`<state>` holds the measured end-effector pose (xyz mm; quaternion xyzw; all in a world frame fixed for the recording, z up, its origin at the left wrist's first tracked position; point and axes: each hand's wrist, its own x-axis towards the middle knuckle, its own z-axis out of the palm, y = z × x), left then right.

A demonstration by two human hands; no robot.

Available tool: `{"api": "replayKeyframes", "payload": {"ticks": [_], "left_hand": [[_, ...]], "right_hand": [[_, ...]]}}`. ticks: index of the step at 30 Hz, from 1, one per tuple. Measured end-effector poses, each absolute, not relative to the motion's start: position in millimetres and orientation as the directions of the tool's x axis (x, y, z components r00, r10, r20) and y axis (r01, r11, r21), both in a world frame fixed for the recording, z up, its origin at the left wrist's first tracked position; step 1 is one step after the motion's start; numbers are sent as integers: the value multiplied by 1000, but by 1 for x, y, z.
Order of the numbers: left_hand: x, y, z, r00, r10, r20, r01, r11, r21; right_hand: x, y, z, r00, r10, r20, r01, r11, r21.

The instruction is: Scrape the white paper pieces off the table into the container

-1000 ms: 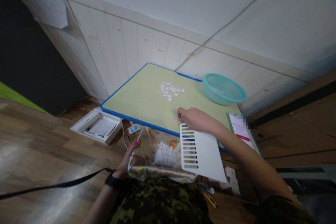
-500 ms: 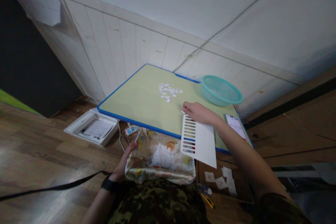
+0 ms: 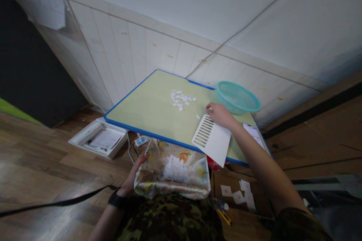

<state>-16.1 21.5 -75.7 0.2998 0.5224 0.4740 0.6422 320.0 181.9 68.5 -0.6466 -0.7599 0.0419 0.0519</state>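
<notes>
My left hand (image 3: pixel 137 171) is closed on the left rim of a fabric-lined basket (image 3: pixel 158 190) with a fruit print, held at my lap. White paper scraps (image 3: pixel 175 167) are heaped inside it. Over the table's right part, my right hand (image 3: pixel 219 113) grips the far edge of a white slotted card (image 3: pixel 217 141), whose near corner sticks out past the table's front edge. A single paper scrap (image 3: pixel 198 117) lies just left of the card. Farther back, a loose cluster of paper scraps (image 3: pixel 181 99) is spread on the green table (image 3: pixel 144 101).
A turquoise plastic basin (image 3: pixel 239 99) stands at the table's back right, close to my right hand. A phone (image 3: pixel 252 134) lies by the right edge. On the floor are an open white box (image 3: pixel 80 137), a yellow cutter (image 3: pixel 224 216) and paper cards (image 3: pixel 238 197).
My right hand has moved right and slightly away from me, turning the slotted card with it. One paper scrap now shows on the table where the hand was. The left hand stays put.
</notes>
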Motion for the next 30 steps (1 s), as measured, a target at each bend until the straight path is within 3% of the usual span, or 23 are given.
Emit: {"api": "replayKeyframes", "payload": {"ticks": [7,14,23,30], "left_hand": [[-16,22,-74,51,908,-417,-342,408,847],[-14,19,-61,1,915,-403,-337,379,862],[-14,19,-67,47,889,-455,-371,439,819],[-15,21,-69,-15,863,-505,-388,461,798]], "right_hand": [[317,182,71,-151,988,32,973,154,-171],[308,175,75,-474,875,-95,827,405,-390],[305,178,68,-366,925,-103,897,321,-304],[308,180,63,-352,934,-63,897,318,-306]]}}
